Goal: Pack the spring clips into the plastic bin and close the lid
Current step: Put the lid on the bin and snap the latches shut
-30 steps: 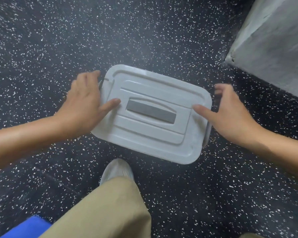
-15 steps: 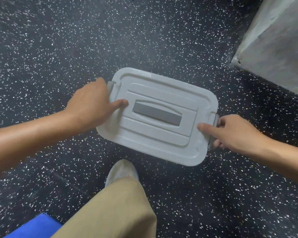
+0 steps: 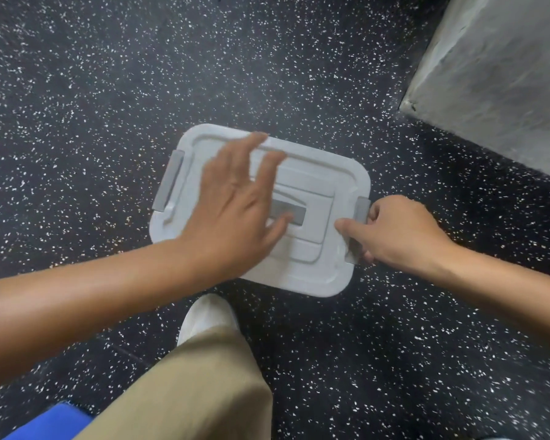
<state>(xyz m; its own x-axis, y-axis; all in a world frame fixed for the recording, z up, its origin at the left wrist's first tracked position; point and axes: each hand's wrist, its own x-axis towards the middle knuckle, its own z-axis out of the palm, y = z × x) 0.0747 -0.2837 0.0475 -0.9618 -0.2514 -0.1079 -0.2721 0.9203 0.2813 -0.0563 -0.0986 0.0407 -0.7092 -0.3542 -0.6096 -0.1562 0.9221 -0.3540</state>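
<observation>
A white plastic bin sits on the speckled floor with its lid on top. The lid hides any spring clips. My left hand lies flat and spread over the lid's middle, partly covering the grey handle, and looks motion-blurred. The grey left latch lies folded against the lid's edge. My right hand is curled at the bin's right end, its thumb on the lid's edge and its fingers around the grey right latch.
The black speckled floor surrounds the bin. A grey concrete block stands at the upper right. My khaki trouser leg and white shoe are just below the bin. A blue object peeks in at the bottom left.
My left hand left the left latch and moved right onto the middle of the lid, fingers spread. The left latch now lies folded down. My right hand stays on the right latch.
</observation>
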